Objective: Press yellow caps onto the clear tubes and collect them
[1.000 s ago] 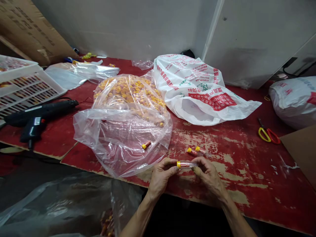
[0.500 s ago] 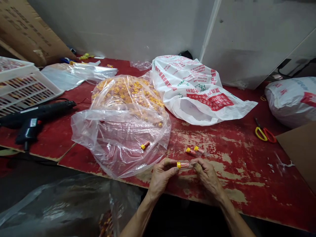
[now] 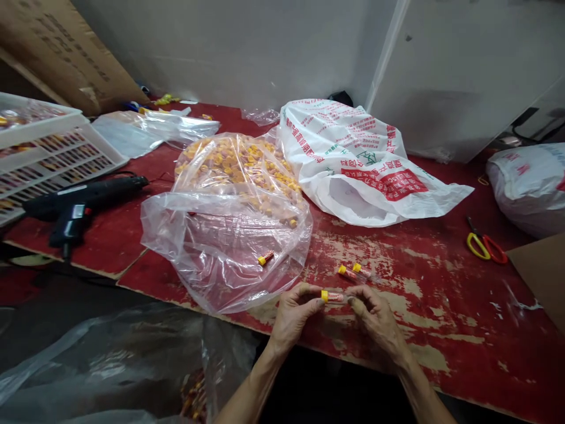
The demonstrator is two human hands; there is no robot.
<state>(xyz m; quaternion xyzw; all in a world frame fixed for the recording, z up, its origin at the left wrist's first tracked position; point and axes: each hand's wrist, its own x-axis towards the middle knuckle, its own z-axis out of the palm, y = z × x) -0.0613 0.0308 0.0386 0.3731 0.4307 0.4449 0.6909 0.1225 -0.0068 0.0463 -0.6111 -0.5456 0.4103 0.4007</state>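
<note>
Between both hands a small tube (image 3: 336,297) with a yellow cap and red print lies level, its clear plastic end toward the right. My left hand (image 3: 292,315) is closed in a pinch at the yellow cap. At the other end, the fingers of my right hand (image 3: 375,315) are closed on the clear plastic. Just beyond them, two similar capped tubes (image 3: 348,275) rest on the worn red table (image 3: 441,294). One more capped tube (image 3: 266,257) sits on the mouth part of a clear plastic bag (image 3: 189,229), which is filled with many yellow-capped pieces (image 3: 233,162).
A white printed sack (image 3: 366,159) lies behind. To the left are a black heat gun (image 3: 73,212) and a white basket (image 3: 57,147) of tubes. Scissors (image 3: 485,247), another white sack (image 3: 529,182) and cardboard (image 3: 541,271) are at the right. Clear plastic hangs below the table edge.
The view has turned slightly left, so everything appears a little further right. Both hands keep the same hold on the tube.
</note>
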